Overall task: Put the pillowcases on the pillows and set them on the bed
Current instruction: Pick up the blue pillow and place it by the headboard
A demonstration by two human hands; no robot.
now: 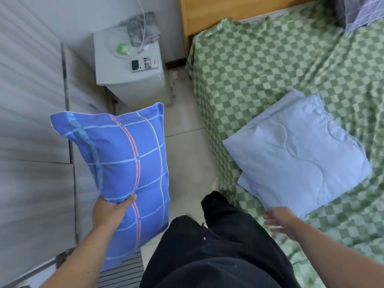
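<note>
A pillow in a blue plaid pillowcase [128,169] with pink and yellow stripes hangs over the floor at the left, held upright by my left hand [110,210], which grips its long edge. On the bed [259,65], covered in a green checked sheet, lies a pale blue quilted pillow or folded cover [297,152] near the bed's near edge. My right hand [279,221] hovers open just below its near corner, fingers spread, holding nothing.
A grey bedside cabinet [128,77] with small items and a cable stands between the wall and the bed. A wooden headboard [228,11] is at the top. Tiled floor runs between cabinet and bed. My black trousers [218,246] fill the lower centre. A plaid bedding piece [363,11] sits top right.
</note>
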